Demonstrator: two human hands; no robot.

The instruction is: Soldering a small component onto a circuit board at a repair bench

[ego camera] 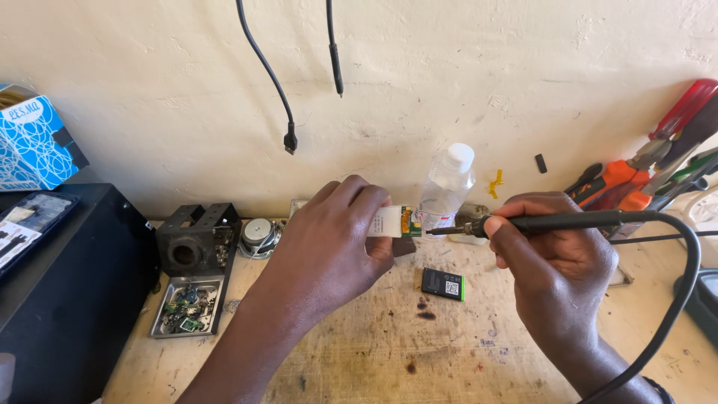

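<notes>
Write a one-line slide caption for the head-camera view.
Left hand holds a small circuit board while the right hand aims a soldering iron at it.

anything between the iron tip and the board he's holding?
Nothing visible. The soldering iron in the right hand points its tip straight at the small board held up by the left hand; the clear bottle stands behind.

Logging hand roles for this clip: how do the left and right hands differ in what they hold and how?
The left hand pinches a small white and green circuit part at its fingertips, while the right hand grips a black soldering iron like a pen. The left hand's part has no cord; the right hand's iron trails a black cable. Both hover above the wooden bench, meeting at the iron's tip.
</notes>
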